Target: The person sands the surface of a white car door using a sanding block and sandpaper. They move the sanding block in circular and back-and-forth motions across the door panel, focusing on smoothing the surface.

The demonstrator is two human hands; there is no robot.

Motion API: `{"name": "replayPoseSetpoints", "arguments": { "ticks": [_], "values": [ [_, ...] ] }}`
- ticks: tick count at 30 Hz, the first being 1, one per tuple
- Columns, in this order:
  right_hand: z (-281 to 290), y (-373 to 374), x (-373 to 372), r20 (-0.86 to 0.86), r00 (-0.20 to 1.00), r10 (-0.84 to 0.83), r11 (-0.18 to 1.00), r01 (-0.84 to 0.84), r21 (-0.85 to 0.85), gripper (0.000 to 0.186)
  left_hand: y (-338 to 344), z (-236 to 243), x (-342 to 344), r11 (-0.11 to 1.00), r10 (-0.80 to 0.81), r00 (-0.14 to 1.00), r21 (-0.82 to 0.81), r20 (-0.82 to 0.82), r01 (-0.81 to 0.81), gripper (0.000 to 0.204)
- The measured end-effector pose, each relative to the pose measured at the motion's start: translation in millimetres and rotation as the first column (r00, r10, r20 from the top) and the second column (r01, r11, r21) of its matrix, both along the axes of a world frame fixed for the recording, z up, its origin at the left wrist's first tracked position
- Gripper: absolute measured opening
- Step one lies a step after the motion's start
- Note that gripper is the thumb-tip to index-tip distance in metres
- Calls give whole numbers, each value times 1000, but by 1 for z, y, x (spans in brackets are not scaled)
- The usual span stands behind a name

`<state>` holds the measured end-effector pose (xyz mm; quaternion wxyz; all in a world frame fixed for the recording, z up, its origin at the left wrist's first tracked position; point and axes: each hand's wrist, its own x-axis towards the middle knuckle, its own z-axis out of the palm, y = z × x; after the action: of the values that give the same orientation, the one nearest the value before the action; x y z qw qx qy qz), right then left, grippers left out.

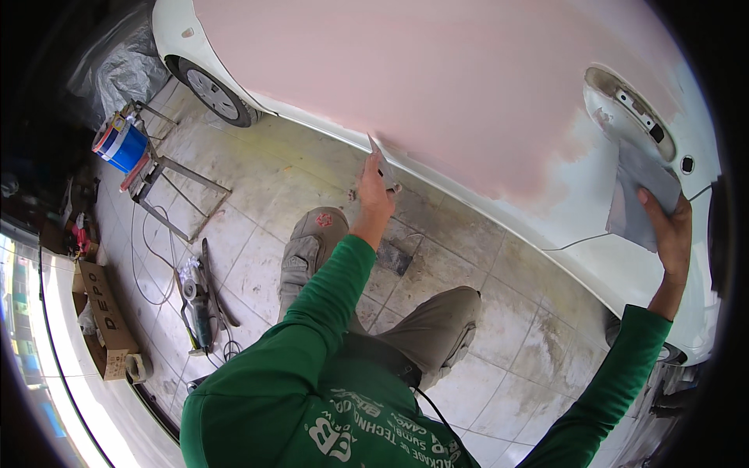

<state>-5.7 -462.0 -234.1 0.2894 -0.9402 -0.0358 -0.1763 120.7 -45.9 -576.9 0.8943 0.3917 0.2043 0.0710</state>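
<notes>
A car door panel (437, 86) spreads before me, white with a large dull pink patch. At its right end, beneath the door-handle recess (636, 109), my right hand (672, 234) grips a grey sheet of sandpaper (644, 183). The sheet has a fold and lies against or very near the white paint; contact is not certain. Lower and nearer the middle, my left hand (375, 189) is closed round a thin, flat grey piece (382, 165) with a pointed corner, beside the door's lower edge. My fingers partly cover that piece, so its kind is unclear.
A blue-and-white can (121, 144) stands on a metal stand (187, 183) at left. An angle grinder (199, 312) with its cord lies on the tiles. A cardboard box (105, 320) sits farther left. Between my knees is a dark block (394, 257). A car wheel (211, 92) is upper left.
</notes>
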Motion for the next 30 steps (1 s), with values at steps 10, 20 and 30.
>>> {"name": "replayPoseSetpoints", "arguments": {
  "ticks": [10, 20, 30],
  "values": [
    [-1, 2, -3, -35, 998, 46, 998, -44, 51, 38, -99, 56, -13, 998, 19, 1000, 56, -24, -18, 44],
    [0, 1, -8, -18, 1000, 14, 1000, -13, 23, 34, -238, 43, -67, 945, 69, 996, 315, 59, -84, 50],
    [-3, 3, 1, -35, 999, -29, 1000, 30, 6, 34, -291, 37, -102, 864, -3, 970, 490, 242, -119, 61]
  ]
}}
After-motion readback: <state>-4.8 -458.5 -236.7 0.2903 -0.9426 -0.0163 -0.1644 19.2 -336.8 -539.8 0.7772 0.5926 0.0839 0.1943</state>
